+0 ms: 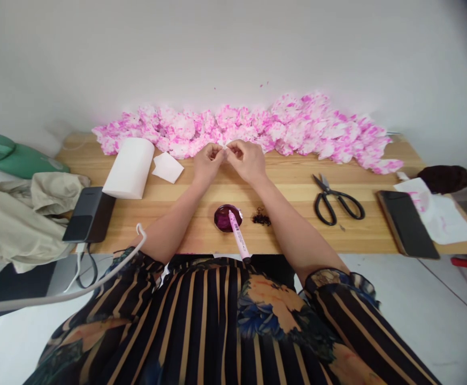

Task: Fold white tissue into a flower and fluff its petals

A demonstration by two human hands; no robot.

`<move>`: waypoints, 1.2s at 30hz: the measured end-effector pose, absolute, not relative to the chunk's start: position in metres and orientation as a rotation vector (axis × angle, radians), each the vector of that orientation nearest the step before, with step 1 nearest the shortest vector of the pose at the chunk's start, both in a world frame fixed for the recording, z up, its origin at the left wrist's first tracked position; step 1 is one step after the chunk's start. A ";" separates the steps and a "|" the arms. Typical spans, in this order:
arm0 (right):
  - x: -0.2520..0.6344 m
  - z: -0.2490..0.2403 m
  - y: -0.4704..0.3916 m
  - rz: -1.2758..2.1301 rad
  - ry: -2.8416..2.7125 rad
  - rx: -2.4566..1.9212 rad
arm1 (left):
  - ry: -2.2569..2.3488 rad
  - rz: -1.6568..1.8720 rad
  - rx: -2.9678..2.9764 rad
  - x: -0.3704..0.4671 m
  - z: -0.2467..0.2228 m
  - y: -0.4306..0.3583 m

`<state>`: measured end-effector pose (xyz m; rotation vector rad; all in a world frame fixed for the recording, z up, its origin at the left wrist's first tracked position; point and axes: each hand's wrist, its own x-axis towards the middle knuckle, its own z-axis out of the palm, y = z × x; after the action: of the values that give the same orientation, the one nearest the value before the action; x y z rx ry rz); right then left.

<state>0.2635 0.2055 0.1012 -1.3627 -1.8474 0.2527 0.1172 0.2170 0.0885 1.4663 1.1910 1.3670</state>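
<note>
My left hand (208,162) and my right hand (247,159) meet at the fingertips above the back of the wooden table (201,235). Both hands are pinched closed around a small white piece (223,144), mostly hidden by the fingers. Right behind them lies a long heap of pink-and-white crumpled tissue (233,123). Between my forearms a pink marker (239,235) rests with its tip on a round dish of dark purple liquid (222,218). Beside the dish is a small pile of black bits (261,216).
To the left are a white roll (131,168), loose white squares (168,167), a dark power bank (89,215) with cables, beige cloth (12,214) and a green bottle (20,158). Black-handled scissors (337,200), a phone (407,224) and stained white paper (450,219) lie to the right.
</note>
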 end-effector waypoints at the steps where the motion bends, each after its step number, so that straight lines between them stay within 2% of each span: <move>1: 0.264 0.102 0.205 0.242 -1.857 -1.367 | 1.198 1.366 1.482 0.117 0.088 0.217; 10: 0.263 0.096 0.207 0.437 -1.638 -1.345 | 1.199 1.305 1.302 0.116 0.090 0.219; 29: 0.262 0.107 0.201 0.207 -1.877 -1.370 | 1.174 1.360 1.476 0.119 0.087 0.217; 36: 0.265 0.096 0.208 0.316 -1.729 -1.391 | 1.203 1.310 1.296 0.117 0.090 0.217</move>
<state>0.2646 0.2076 0.0959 -1.3915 -1.7289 0.3163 0.1174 0.2173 0.0903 1.2964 1.2031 1.3098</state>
